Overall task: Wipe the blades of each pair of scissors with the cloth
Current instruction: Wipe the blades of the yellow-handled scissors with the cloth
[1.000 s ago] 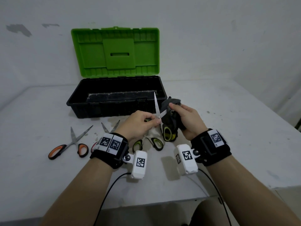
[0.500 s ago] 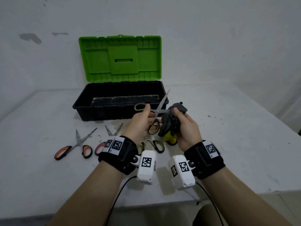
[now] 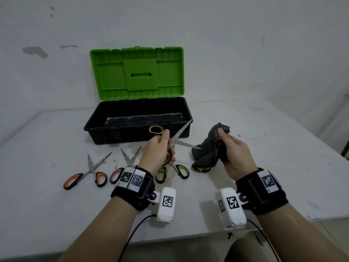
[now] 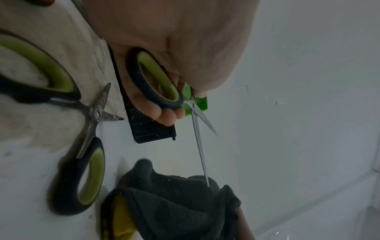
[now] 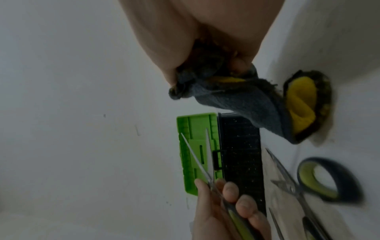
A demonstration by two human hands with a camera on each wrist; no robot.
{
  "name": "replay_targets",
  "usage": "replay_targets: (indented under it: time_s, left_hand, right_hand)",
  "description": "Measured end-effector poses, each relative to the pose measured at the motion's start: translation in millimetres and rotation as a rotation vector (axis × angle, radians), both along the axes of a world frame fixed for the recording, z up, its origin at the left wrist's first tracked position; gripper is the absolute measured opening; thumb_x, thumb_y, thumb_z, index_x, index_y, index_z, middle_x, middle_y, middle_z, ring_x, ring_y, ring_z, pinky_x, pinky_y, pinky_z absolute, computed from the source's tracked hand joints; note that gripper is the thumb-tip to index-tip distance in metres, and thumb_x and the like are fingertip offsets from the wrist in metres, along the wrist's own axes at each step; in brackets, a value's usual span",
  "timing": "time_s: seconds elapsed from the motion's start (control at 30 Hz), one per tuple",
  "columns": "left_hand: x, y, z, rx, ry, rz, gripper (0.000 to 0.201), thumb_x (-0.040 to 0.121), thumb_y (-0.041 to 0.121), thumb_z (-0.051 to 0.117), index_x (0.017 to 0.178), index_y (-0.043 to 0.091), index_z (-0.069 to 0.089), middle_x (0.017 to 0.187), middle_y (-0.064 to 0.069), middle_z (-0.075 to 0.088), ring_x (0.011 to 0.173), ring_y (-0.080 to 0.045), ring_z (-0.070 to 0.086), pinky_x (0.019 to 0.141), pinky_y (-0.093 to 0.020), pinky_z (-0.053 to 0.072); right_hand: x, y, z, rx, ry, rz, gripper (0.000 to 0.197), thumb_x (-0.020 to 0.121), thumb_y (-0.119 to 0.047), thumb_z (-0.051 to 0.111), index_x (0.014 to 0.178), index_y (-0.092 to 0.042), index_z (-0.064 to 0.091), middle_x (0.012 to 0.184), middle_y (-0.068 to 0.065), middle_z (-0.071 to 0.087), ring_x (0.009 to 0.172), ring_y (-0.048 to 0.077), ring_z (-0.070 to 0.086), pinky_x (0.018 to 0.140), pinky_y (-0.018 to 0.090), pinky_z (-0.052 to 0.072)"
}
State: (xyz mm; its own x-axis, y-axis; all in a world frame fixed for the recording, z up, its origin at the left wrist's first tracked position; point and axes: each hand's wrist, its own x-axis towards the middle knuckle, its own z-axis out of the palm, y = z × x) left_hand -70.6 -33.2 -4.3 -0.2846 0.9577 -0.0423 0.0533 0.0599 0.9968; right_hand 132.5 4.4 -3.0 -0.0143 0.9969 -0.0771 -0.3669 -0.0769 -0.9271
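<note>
Steel blades of the green-handled scissors (image 3: 175, 138) stay splayed in our left hand (image 3: 157, 152), fingers through a loop to bare each edge, while our right hand (image 3: 233, 151) bunches the grey cloth (image 3: 207, 148) at 3 o'clock, just off the tips (three other pairs wait on the table (image 3: 264, 148)).

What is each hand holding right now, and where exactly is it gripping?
The left hand holds open green-handled scissors by the handles, beside the pivot. The right hand grips a dark grey cloth by its bunched upper part.
</note>
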Motion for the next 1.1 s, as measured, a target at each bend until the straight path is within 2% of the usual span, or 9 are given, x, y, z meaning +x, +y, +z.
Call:
replay_targets:
  time_s: [0.07,0.1,0.2,0.43,0.57,0.73,0.87,0.93,1.1]
  left_hand:
    - [2.2,-4.9,1.7,0.003,0.024,-0.031,0.045,0.106,0.045,0.041,0.077,0.011,0.049,0.066,-0.007,0.061,0.052,-0.023,0.062,0.048,-0.028,0.049]
    - [4.1,-6.5,2.6,0.01,0.039,-0.038,0.043,0.106,0.044,0.042,0.079,0.011,0.048,0.065,-0.006,0.061,0.053,-0.024,0.064,0.047,-0.028,0.05]
    - [9.3,-10.2,3.6,0.048,0.068,-0.027,0.041,0.107,0.041,0.042,0.08,0.01,0.045,0.059,-0.004,0.059,0.048,-0.024,0.06,0.043,-0.027,0.048]
    - [8.9,-12.5,3.4,0.05,0.011,-0.041,0.039,0.107,0.041,0.043,0.081,0.011,0.047,0.059,-0.004,0.056,0.042,-0.02,0.052,0.042,-0.026,0.042]
    - [7.9,-13.2,6.1,0.062,0.008,-0.045,0.041,0.107,0.041,0.042,0.08,0.01,0.045,0.061,-0.006,0.056,0.041,-0.019,0.049,0.041,-0.026,0.04]
    - [13.4,-11.7,8.0,0.065,0.079,-0.061,0.038,0.107,0.04,0.043,0.083,0.011,0.049,0.059,-0.005,0.058,0.041,-0.018,0.051,0.039,-0.025,0.04]
    - [17.0,-10.6,4.8,0.066,0.082,-0.057,0.039,0.107,0.041,0.042,0.084,0.011,0.049,0.059,-0.004,0.058,0.042,-0.021,0.052,0.04,-0.026,0.04]
    - [17.7,-9.4,2.8,0.066,0.039,-0.026,0.041,0.107,0.043,0.041,0.083,0.01,0.048,0.058,-0.004,0.057,0.041,-0.02,0.051,0.04,-0.026,0.04]
    - [16.2,-3.9,2.4,0.022,-0.056,0.04,0.042,0.108,0.044,0.032,0.09,0.01,0.047,0.06,-0.008,0.058,0.04,-0.021,0.05,0.039,-0.026,0.039]
  right_hand:
    - [0.3,0.0,4.8,0.014,-0.086,0.083,0.037,0.092,-0.03,0.064,0.106,0.004,0.069,0.096,0.015,0.073,0.085,0.026,0.07,0.064,0.026,0.055]
    - [-1.1,-0.6,5.5,0.022,-0.117,0.128,0.037,0.093,-0.031,0.063,0.105,0.003,0.07,0.094,0.014,0.073,0.083,0.025,0.07,0.062,0.025,0.053]
    - [-7.2,-3.6,5.8,0.03,-0.167,0.252,0.036,0.095,-0.035,0.058,0.104,-0.004,0.073,0.103,0.015,0.073,0.097,0.03,0.068,0.084,0.037,0.049]
    - [-5.3,-0.6,6.4,0.075,-0.267,0.243,0.026,0.092,-0.035,0.062,0.097,-0.013,0.075,0.089,0.002,0.074,0.089,0.019,0.062,0.088,0.038,0.037]
    - [-4.2,2.2,15.0,0.09,-0.222,0.158,0.019,0.093,-0.028,0.062,0.095,-0.011,0.072,0.084,0.002,0.071,0.077,0.013,0.062,0.069,0.024,0.043]
    - [-11.4,-5.3,16.3,0.128,-0.301,0.271,0.011,0.092,-0.016,0.063,0.096,-0.008,0.07,0.078,-0.003,0.071,0.066,-0.001,0.063,0.054,0.006,0.043]
    - [-16.0,-6.9,18.0,0.023,-0.321,0.309,0.017,0.088,-0.025,0.068,0.101,-0.014,0.072,0.086,-0.005,0.073,0.078,-0.002,0.064,0.069,0.017,0.039]
    - [-15.6,-1.8,16.2,-0.048,-0.261,0.201,0.015,0.087,-0.031,0.07,0.092,-0.016,0.069,0.086,-0.004,0.072,0.086,0.008,0.063,0.078,0.026,0.035]
    - [-6.0,5.1,15.0,-0.02,-0.207,0.044,0.02,0.09,-0.033,0.067,0.089,-0.013,0.066,0.087,0.0,0.069,0.086,0.017,0.059,0.074,0.03,0.039]
